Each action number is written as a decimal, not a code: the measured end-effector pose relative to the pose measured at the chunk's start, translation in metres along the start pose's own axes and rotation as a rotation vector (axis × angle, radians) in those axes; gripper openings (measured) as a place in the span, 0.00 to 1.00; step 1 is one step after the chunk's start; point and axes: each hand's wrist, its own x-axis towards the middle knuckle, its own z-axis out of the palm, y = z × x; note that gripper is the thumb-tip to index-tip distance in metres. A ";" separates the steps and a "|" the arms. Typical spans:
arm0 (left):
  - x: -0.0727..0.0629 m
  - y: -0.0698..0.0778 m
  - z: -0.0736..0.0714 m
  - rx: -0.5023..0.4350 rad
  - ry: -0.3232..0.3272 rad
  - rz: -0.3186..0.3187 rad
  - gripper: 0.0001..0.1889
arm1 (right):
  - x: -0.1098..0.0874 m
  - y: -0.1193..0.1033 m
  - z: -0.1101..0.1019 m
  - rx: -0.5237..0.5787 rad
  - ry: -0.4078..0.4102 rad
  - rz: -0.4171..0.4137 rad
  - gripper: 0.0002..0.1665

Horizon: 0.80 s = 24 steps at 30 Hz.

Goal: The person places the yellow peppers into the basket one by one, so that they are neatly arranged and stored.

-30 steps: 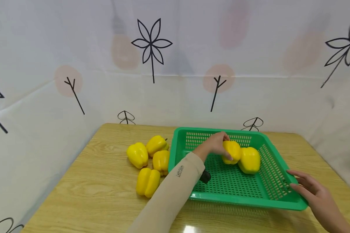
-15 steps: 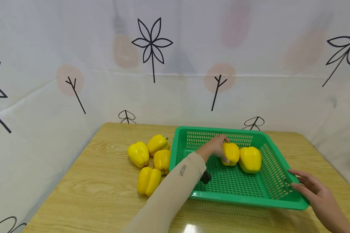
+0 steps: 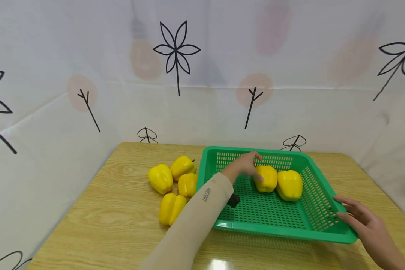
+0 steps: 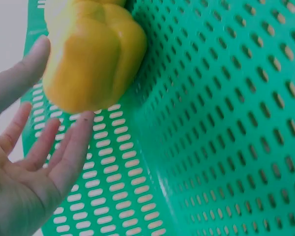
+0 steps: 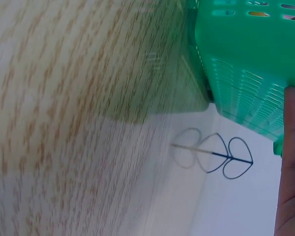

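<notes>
My left hand (image 3: 245, 165) is inside the green plastic basket (image 3: 266, 230), fingers spread beside a yellow bell pepper (image 3: 267, 180). In the left wrist view its palm faces this pepper (image 4: 91, 59), with thumb and fingertips right at the skin and none curled round it. A second yellow bell pepper (image 3: 289, 185) sits just to the right on the perforated floor. At the basket's right side my right hand (image 3: 368, 225) holds the rim, thumb over it; the right wrist view has one finger (image 5: 294, 162) along the outer wall.
Several yellow bell peppers lie in a group left of the basket, such as one nearest the front (image 3: 171, 208). The basket stands on a wood-grain table (image 3: 114, 210). A white patterned cloth (image 3: 209, 112) hangs behind. A small black object (image 3: 234, 200) shows by the left sleeve.
The left hand has set the pepper down beside the other one, let go of it and drawn back slightly to the left. The right hand stays at the rim.
</notes>
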 end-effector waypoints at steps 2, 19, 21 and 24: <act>-0.002 -0.001 -0.005 0.012 0.010 0.018 0.32 | 0.002 0.002 0.001 -0.004 -0.006 0.016 0.28; -0.030 0.000 -0.039 -0.181 0.045 0.169 0.31 | 0.002 -0.004 0.003 0.029 -0.011 0.086 0.26; -0.035 -0.002 -0.043 -0.196 0.047 0.190 0.30 | 0.003 -0.004 0.003 0.036 -0.017 0.093 0.26; -0.042 -0.004 -0.049 -0.225 0.053 0.213 0.30 | 0.004 -0.003 0.002 0.043 -0.016 0.091 0.26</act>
